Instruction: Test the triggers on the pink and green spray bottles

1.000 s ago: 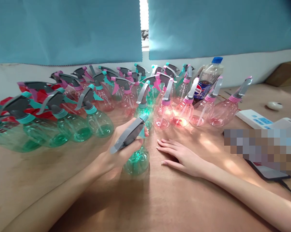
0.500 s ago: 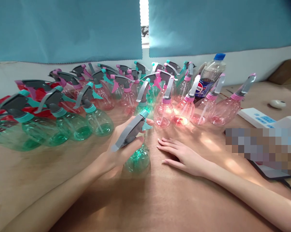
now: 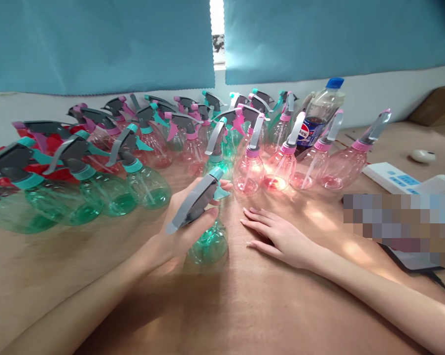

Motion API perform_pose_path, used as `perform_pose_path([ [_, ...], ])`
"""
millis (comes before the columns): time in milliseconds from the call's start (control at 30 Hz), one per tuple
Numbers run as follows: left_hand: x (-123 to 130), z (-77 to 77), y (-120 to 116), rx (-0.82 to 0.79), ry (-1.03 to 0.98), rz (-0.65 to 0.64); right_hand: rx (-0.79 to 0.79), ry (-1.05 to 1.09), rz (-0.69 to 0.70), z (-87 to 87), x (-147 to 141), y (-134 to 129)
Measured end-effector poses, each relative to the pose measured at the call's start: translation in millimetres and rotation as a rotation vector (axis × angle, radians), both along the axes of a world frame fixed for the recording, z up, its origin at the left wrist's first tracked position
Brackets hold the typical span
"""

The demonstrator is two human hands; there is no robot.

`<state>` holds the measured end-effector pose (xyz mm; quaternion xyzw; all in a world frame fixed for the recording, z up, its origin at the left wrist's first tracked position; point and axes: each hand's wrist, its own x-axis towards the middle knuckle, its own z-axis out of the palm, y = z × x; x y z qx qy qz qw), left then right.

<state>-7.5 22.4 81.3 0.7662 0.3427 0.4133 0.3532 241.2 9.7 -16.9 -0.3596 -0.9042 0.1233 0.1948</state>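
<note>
My left hand [image 3: 185, 217] is wrapped round the neck of a green spray bottle [image 3: 209, 244] with a grey and teal trigger head. That bottle stands upright on the wooden table [image 3: 222, 305], and the fingers partly hide its neck. Flat on the tabletop to its right lies my right hand [image 3: 277, 234], fingers stretched out and holding nothing. Just beyond the right hand stands a pink spray bottle [image 3: 247, 175] with a pink collar. Left of my left hand, a green spray bottle [image 3: 148, 187] heads a row of similar ones.
Several more green and pink spray bottles crowd the back, with red material [image 3: 65, 170] behind those at left. A cola bottle [image 3: 314, 123] stands behind the pink ones. Rightward are a white power strip [image 3: 387, 177], a pale mouse-shaped object [image 3: 422, 156] and a partly blurred-out device [image 3: 418, 259].
The whole view has shifted slightly, so the bottles appear a little further left. My left hand keeps its hold on the green spray bottle, and my right hand stays flat on the table.
</note>
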Motion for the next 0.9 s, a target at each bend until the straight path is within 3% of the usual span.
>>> perform_pose_path([
  [900, 1.9, 7.2, -1.6, -0.027, 0.063, 0.031, -0.028, 0.041, 0.0, -0.5, 0.2, -0.2],
])
